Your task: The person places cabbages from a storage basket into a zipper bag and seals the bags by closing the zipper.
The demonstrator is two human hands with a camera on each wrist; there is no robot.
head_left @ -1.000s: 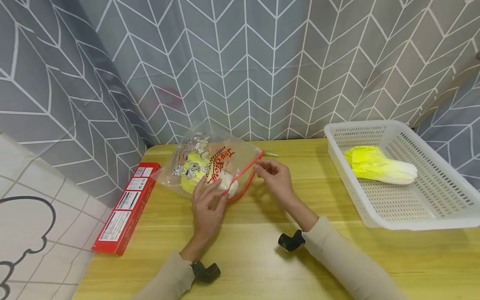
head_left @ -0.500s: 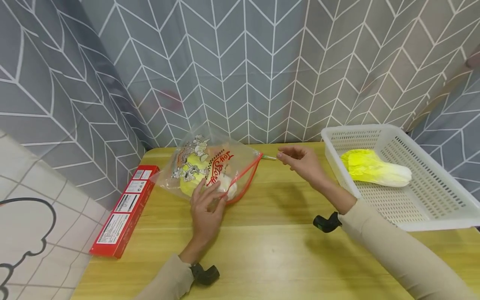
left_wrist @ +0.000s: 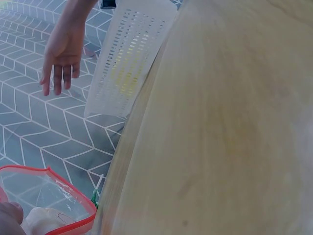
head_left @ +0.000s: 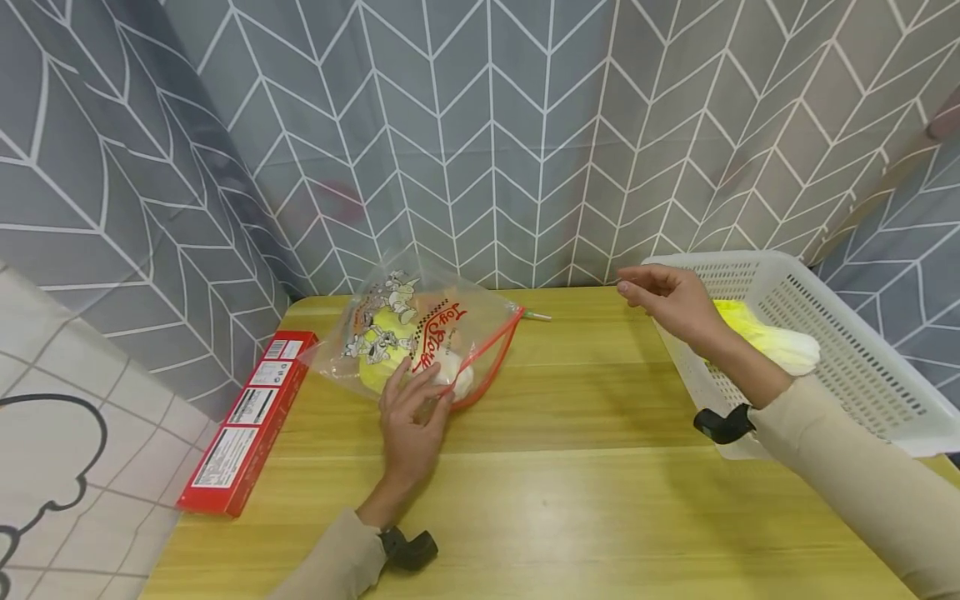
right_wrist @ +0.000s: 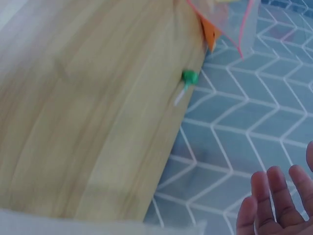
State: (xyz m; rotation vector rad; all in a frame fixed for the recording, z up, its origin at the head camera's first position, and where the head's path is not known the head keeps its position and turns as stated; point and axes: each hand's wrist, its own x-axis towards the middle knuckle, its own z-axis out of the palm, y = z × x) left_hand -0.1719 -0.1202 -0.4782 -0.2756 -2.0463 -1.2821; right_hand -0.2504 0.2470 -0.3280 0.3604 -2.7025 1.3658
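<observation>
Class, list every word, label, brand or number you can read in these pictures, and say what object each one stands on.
"Joy Story", or close to it, in red script: on the clear zip bag with red seal and cartoon print; the letters are slanted and not sharp.
White labels with a barcode on the long red cardboard box: too small to read.
White plastic basket, wooden table, grey patterned curtain: no text.

Under the left hand point(head_left: 408, 417) a clear bag point(head_left: 420, 337) is seen, edged in red, printed with black-and-white cartoon figures and red lettering, with yellow-green and white contents. The worktop point(head_left: 555, 483) is pale yellow wood grain. Beside the right hand point(head_left: 671, 300), a white perforated basket point(head_left: 847, 350) is seen; the curtain point(head_left: 480, 142) behind is grey with white chevron lines. Left of the bag, a red box point(head_left: 247, 417) is seen.
</observation>
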